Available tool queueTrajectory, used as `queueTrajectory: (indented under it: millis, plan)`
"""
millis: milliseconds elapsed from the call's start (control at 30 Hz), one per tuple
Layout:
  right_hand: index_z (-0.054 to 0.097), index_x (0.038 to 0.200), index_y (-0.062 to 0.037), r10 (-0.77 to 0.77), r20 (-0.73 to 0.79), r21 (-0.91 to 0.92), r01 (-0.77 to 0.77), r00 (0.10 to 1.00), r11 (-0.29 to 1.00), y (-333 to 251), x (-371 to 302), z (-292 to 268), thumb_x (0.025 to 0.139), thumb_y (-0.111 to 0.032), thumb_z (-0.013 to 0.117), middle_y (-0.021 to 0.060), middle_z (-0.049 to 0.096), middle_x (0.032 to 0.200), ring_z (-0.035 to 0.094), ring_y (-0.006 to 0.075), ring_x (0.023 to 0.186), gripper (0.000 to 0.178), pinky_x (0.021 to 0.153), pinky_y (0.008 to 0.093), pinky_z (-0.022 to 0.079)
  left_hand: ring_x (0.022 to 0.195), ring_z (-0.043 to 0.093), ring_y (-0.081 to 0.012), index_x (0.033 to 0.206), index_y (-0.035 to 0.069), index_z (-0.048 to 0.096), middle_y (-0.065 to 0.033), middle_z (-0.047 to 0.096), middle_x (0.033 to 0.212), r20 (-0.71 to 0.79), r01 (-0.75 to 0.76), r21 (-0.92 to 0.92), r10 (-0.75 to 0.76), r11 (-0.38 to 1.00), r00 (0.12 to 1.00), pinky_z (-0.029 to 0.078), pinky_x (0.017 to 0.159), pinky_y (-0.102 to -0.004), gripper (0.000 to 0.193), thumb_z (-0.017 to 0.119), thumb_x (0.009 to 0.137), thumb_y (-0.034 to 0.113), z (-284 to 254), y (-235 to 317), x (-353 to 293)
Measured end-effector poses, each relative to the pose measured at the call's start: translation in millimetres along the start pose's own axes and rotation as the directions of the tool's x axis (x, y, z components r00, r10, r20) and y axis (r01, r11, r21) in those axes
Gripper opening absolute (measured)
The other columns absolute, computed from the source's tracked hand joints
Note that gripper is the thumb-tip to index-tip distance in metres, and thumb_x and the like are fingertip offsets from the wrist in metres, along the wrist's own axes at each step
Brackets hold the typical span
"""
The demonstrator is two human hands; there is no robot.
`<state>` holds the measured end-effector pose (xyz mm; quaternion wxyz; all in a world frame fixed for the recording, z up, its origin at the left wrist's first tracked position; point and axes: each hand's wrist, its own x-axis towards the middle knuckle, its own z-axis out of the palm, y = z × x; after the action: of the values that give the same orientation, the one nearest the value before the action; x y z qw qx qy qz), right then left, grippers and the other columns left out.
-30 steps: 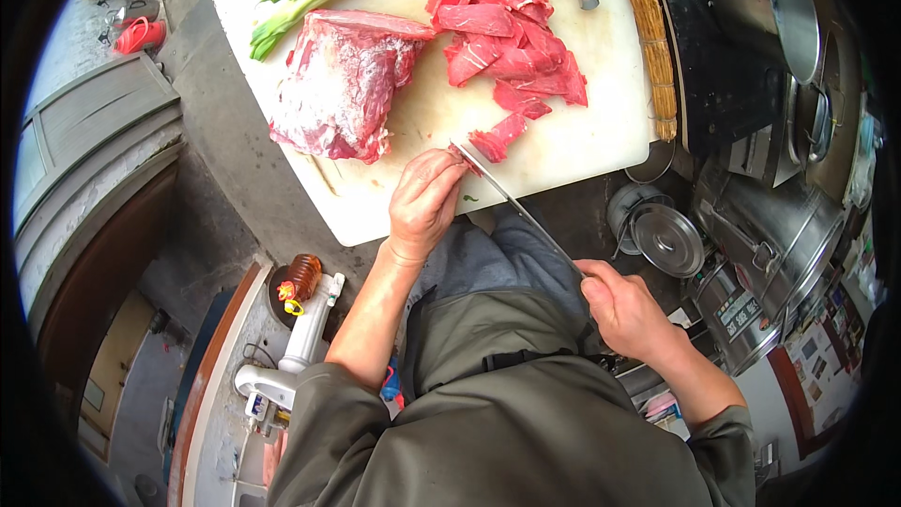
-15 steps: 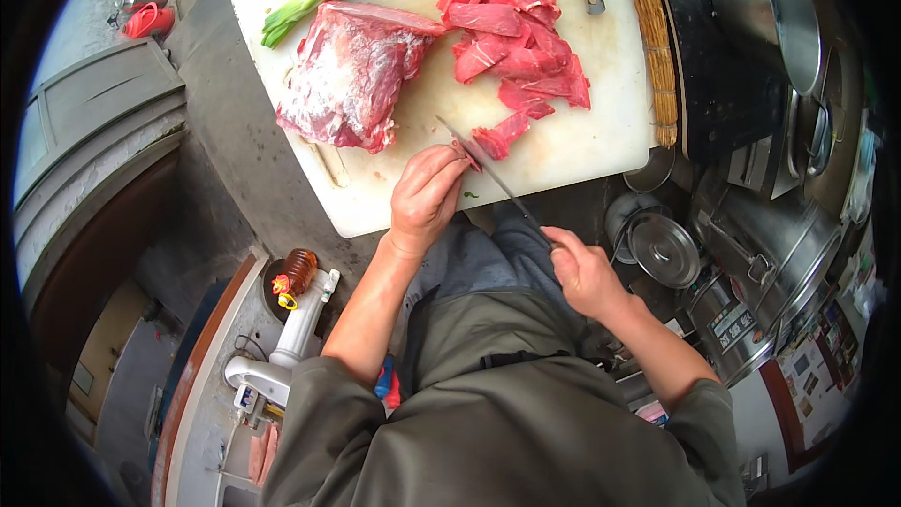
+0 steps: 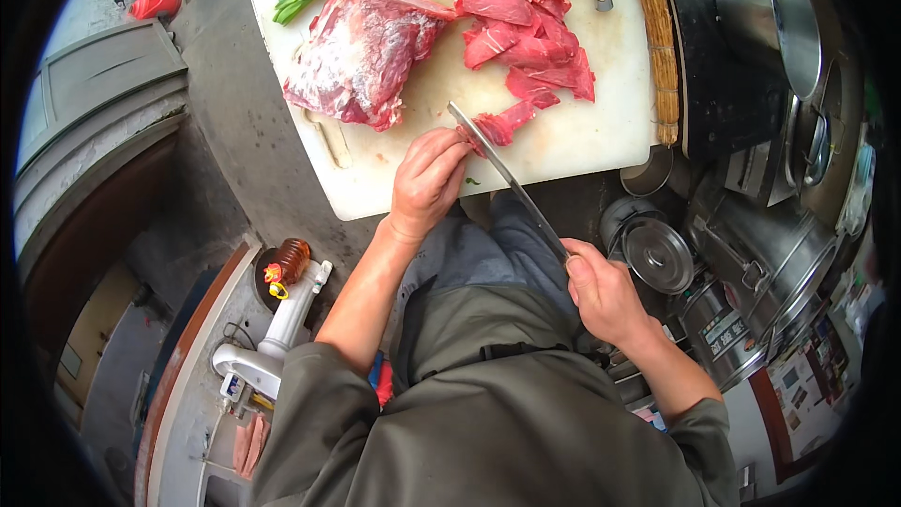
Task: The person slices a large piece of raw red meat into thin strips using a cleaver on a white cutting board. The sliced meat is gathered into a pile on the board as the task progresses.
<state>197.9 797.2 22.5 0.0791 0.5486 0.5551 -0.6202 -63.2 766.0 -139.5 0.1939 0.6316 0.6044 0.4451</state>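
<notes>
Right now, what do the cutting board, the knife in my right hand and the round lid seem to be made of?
The cutting board looks like matte white plastic: evenly pale, no wood grain. The knife has a grey blade, probably steel, given its satin sheen; your right hand mostly hides the handle. The round lid seems shiny metal, judging by its highlights.
</notes>
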Motion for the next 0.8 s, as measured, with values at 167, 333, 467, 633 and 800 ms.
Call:
queueTrajectory:
  millis: [167,333,467,633,800]
  plan:
    - [0.06,0.13,0.0054,-0.012,-0.004,-0.03,0.012,1.0,0.999,-3.7,-3.5,-2.3,0.11,-0.026,0.052,0.0259,0.072,0.095,0.073,0.0431,0.091,0.038,0.08,0.0416,0.056,0.1,0.069,-0.0334,0.105,-0.002,0.07,-0.0133,0.071,0.11,-0.005,0.005,-0.019,-0.006,1.0,1.0,0.057,0.088,-0.041,0.034,0.076,0.073,-0.012,1.1,0.6,0.1]
    - [0.06,0.13,0.006,0.009,0.002,-0.065,-0.009,1.0,0.998,-10.9,-7.5,-5.5,0.11,-0.024,0.053,0.0279,0.073,0.101,0.072,0.0457,0.096,0.037,0.083,0.0436,0.057,0.1,0.069,-0.0336,0.105,-0.002,0.07,-0.0134,0.07,0.108,0.004,0.008,-0.016,-0.008,1.0,1.0,0.057,0.088,-0.0412,0.034,0.076,0.073,-0.012,1.2,0.3,0.8]
    - [0.059,0.13,0.0063,0.038,0.006,-0.08,-0.037,0.999,0.996,-19.3,-13.3,-8.8,0.109,-0.024,0.053,0.0283,0.073,0.102,0.072,0.046,0.097,0.037,0.084,0.0441,0.057,0.101,0.068,-0.0337,0.104,-0.003,0.07,-0.0136,0.07,0.107,0.008,0.015,-0.015,-0.015,1.0,1.0,0.057,0.088,-0.0414,0.033,0.076,0.073,-0.011,0.5,0.5,0.6]
    - [0.059,0.13,0.0059,0.039,0.003,-0.088,-0.038,0.999,0.995,-21.7,-15.9,-8.5,0.109,-0.024,0.053,0.0279,0.073,0.098,0.072,0.0461,0.094,0.037,0.082,0.044,0.057,0.101,0.068,-0.0341,0.104,-0.003,0.071,-0.014,0.069,0.107,0.013,0.02,-0.016,-0.02,1.0,1.0,0.057,0.088,-0.0415,0.032,0.077,0.073,-0.011,0.2,-0.7,0.1]
    - [0.058,0.13,0.0051,0.06,0.013,-0.124,-0.057,0.998,0.991,-30.7,-14.4,-9.5,0.11,-0.024,0.053,0.0261,0.072,0.092,0.072,0.0457,0.089,0.036,0.078,0.0446,0.056,0.101,0.068,-0.0344,0.104,-0.003,0.07,-0.0141,0.069,0.106,0.01,0.022,-0.02,-0.022,1.0,1.0,0.057,0.088,-0.0417,0.032,0.077,0.073,-0.011,-0.2,-0.8,0.8]
